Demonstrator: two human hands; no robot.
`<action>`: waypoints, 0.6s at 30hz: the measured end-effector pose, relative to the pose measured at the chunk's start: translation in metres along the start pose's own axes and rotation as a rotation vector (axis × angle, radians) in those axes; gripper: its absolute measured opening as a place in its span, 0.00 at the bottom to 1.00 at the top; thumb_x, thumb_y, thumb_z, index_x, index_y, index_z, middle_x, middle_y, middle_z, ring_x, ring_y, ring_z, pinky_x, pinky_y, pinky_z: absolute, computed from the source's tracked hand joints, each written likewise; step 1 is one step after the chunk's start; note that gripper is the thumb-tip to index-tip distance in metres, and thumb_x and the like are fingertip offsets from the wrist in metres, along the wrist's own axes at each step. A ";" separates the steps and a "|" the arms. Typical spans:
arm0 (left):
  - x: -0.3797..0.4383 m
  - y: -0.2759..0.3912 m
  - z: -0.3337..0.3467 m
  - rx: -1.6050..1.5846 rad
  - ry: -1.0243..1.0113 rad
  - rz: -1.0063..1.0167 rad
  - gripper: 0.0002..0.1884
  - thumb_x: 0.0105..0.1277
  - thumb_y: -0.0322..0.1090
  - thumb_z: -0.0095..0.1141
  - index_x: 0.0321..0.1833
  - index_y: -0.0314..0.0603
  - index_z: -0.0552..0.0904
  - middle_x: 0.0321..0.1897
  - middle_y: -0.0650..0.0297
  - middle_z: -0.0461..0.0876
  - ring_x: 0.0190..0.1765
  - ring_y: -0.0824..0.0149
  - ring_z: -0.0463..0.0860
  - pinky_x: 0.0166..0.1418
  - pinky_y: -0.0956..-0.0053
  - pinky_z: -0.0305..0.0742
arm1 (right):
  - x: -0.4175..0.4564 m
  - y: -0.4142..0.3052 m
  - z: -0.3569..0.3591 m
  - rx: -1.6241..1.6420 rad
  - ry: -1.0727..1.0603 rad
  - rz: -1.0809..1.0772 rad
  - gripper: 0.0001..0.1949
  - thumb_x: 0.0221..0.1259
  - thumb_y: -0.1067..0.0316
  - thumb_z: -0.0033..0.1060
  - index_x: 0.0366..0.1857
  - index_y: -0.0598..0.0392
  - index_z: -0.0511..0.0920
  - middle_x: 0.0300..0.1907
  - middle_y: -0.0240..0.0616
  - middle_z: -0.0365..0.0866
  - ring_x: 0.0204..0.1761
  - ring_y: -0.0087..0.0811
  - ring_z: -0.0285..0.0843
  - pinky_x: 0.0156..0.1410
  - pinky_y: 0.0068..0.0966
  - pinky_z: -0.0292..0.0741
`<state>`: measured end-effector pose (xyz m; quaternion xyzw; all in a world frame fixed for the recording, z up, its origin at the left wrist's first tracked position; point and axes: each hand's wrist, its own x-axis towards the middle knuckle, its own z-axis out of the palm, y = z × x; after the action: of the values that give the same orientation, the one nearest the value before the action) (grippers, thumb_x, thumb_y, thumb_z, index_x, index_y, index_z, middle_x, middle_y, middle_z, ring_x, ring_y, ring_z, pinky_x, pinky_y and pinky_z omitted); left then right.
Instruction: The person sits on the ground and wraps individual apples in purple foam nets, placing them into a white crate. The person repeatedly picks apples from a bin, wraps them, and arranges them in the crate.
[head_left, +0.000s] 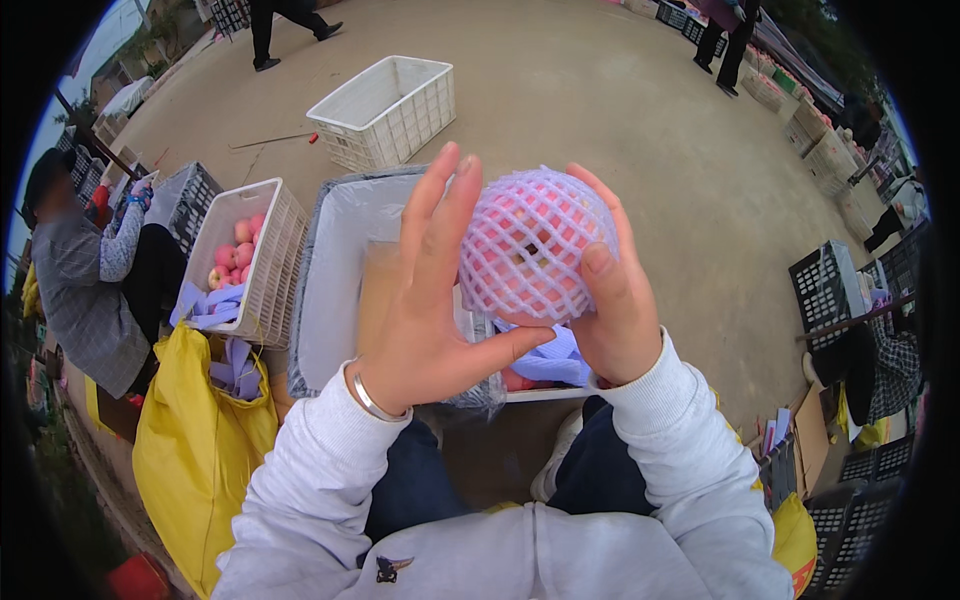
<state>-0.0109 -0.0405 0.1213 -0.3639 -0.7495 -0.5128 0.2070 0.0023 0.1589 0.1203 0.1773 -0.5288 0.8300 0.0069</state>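
Observation:
A pink apple in a lilac foam net sleeve (538, 244) is held up before me. My right hand (619, 300) grips it from the right, thumb across its near face. My left hand (427, 300) is at its left side, fingers raised and spread from the thumb, whose tip lies near the apple's underside; whether it touches cannot be told. Below my hands stands a crate lined with clear plastic (322, 300), with a piece of cardboard (379, 292) in it. Beside it, partly hidden by my hands, lie more lilac foam nets (551, 358) and some red apples.
A white crate of apples (281, 255) and a yellow sack (195, 450) stand at left, near a seated person (90, 277). An empty white crate (397, 124) stands ahead. Black crates (825, 292) and another seated person are at right. People stand farther off.

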 end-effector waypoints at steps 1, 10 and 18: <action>0.003 -0.001 -0.003 0.029 -0.064 -0.021 0.64 0.50 0.42 0.87 0.88 0.43 0.58 0.85 0.49 0.60 0.83 0.49 0.65 0.84 0.54 0.64 | 0.003 0.003 -0.004 -0.077 -0.032 0.046 0.45 0.76 0.56 0.67 0.87 0.57 0.47 0.80 0.57 0.60 0.79 0.44 0.65 0.80 0.39 0.70; -0.025 -0.157 -0.056 0.132 -0.284 -0.413 0.51 0.53 0.46 0.84 0.77 0.35 0.70 0.66 0.48 0.80 0.66 0.54 0.82 0.71 0.62 0.79 | 0.023 0.090 -0.011 -0.869 -0.097 -0.048 0.41 0.73 0.60 0.69 0.83 0.60 0.56 0.79 0.62 0.61 0.80 0.57 0.63 0.83 0.42 0.64; -0.200 -0.356 -0.024 0.409 -0.243 -1.132 0.55 0.51 0.55 0.83 0.76 0.34 0.67 0.69 0.38 0.75 0.67 0.44 0.81 0.72 0.57 0.78 | -0.063 0.151 -0.005 -1.138 -0.899 0.130 0.42 0.61 0.61 0.76 0.81 0.49 0.65 0.76 0.58 0.65 0.81 0.61 0.60 0.85 0.59 0.58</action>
<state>-0.1521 -0.2043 -0.2262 0.0820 -0.9280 -0.3436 -0.1188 0.0299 0.1080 -0.0324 0.4384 -0.8397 0.2721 -0.1690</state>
